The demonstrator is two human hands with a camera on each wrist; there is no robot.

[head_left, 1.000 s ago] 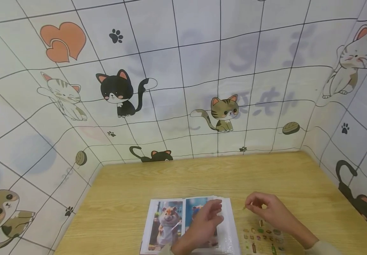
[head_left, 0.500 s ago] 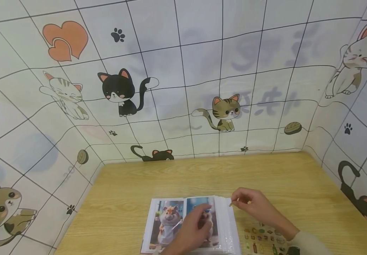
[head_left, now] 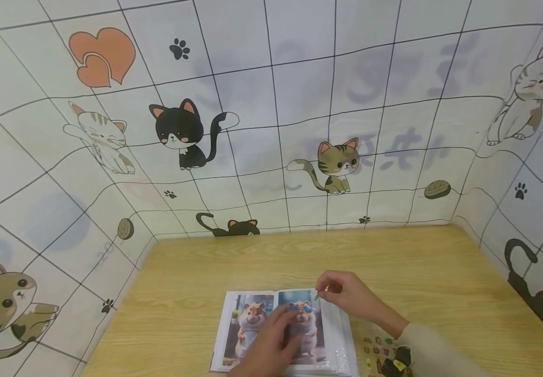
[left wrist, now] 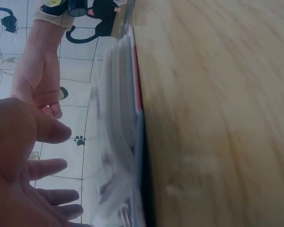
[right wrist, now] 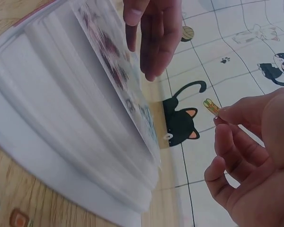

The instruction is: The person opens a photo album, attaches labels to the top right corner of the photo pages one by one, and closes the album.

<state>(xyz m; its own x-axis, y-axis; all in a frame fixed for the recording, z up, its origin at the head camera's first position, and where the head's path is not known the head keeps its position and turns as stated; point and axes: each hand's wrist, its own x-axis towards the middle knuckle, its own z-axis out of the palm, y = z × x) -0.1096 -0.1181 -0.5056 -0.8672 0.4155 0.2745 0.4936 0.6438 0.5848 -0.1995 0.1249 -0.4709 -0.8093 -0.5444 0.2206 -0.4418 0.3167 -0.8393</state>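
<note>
An open photo album (head_left: 221,327) lies on the table, with a hamster picture (head_left: 247,319) on its left page and a hamster in blue sunglasses (head_left: 306,335) on its right page. Over the middle of the album hangs my left hand (head_left: 271,340), fingers extended and holding nothing; its palm side shows in the left wrist view. Between thumb and forefinger, my right hand (head_left: 348,296) pinches a small, narrow sticker (right wrist: 210,106), green at one end and orange-yellow along its length. That hand is above the top right corner of the right page.
A clear sheet of small food stickers (head_left: 377,345) lies right of the album, partly covered by the right forearm and its dark wrist camera (head_left: 396,364). Wooden tabletop (head_left: 181,293) surrounds the album. Cat-patterned cloth walls (head_left: 252,173) stand at the back and both sides.
My right hand has moved left with the sticker, from above the sticker sheet to the album's right page. My left hand has shifted left and down, uncovering more of the right-hand picture.
</note>
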